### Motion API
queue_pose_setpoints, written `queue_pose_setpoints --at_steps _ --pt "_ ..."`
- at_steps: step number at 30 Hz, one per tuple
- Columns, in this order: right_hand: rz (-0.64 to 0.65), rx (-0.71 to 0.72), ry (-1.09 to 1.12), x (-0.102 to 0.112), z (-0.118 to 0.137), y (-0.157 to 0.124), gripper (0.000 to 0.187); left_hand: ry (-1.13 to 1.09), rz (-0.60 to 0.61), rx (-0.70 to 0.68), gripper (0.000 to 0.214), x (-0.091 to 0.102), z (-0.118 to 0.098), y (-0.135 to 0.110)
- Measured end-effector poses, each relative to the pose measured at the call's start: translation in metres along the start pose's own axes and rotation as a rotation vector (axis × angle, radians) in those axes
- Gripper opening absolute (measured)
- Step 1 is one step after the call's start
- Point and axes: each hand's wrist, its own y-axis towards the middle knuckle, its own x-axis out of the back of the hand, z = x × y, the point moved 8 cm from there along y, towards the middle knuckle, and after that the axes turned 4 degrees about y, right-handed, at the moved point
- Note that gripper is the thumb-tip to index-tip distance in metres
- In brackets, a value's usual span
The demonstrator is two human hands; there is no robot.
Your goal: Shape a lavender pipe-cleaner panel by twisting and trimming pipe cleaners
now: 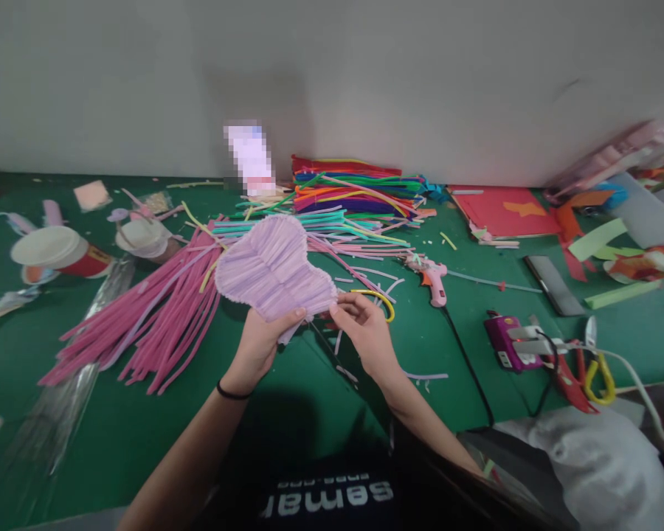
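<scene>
A lilac heart-like shape made of pipe cleaners [274,267] is held up over the green table [144,435]. My left hand [263,341] grips its lower edge from below, thumb on the front. My right hand [362,324] pinches the shape's right tip between thumb and fingers. Beside that hand a yellow pipe cleaner [381,298] lies curved on the table. Behind the shape are a spread of pink pipe cleaners [160,317] and a stack of mixed-colour pipe cleaners [346,193].
A pink glue gun [432,279] lies right of centre, its cable running toward me. A magenta tool [506,341], scissors with red and yellow handles [583,372], red paper [498,210] and scraps fill the right. Paper cups [55,252] stand at left. A wall closes the back.
</scene>
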Motion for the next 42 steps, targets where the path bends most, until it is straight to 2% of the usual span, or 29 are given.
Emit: queue_pose_setpoints --at_steps 7,12,14,20,23,38,42 --pt "0.041 -0.084 0.140 0.000 -0.010 0.001 0.024 -0.042 0.019 0.018 0.063 -0.001 0.002 0.000" --pt "-0.037 0.098 0.007 0.004 0.006 0.000 0.018 -0.018 0.063 0.044 0.061 -0.003 0.004 0.002" --pt "-0.049 0.128 -0.008 0.005 0.009 0.000 0.018 -0.016 0.069 0.044 0.063 -0.004 0.003 0.001" --pt "0.009 -0.070 0.178 0.005 -0.010 0.006 0.023 -0.013 0.059 0.006 0.061 -0.005 -0.001 0.001" --pt "0.012 -0.114 0.192 0.007 -0.014 0.007 0.022 -0.002 0.077 0.003 0.061 -0.007 0.000 0.001" --pt "-0.014 0.074 -0.050 0.009 0.003 0.010 0.019 0.067 0.091 -0.011 0.056 -0.006 -0.005 -0.001" --pt "-0.055 0.175 -0.157 0.010 0.011 0.008 0.019 0.077 0.089 -0.008 0.056 -0.005 -0.002 0.001"
